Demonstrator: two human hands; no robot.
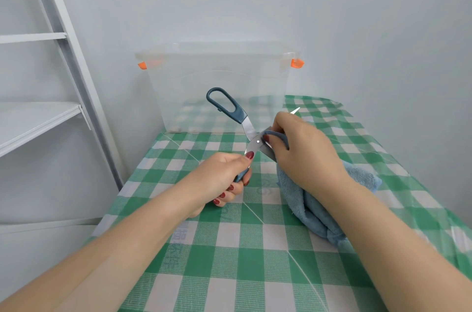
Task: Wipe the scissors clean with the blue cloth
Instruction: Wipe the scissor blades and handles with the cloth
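The scissors have dark teal handles and steel blades, and they are spread wide apart above the table. My left hand grips the lower handle, with the thumb lying near the pivot. The other handle loop points up and to the left. My right hand pinches the blue cloth around one blade close to the pivot. A blade tip pokes out beyond the right hand's knuckles. The rest of the cloth hangs down under my right wrist onto the table.
A green and white checked tablecloth covers the table. A clear plastic storage box with orange latches stands at the back against the wall. A white metal shelf frame rises beside the table on the left.
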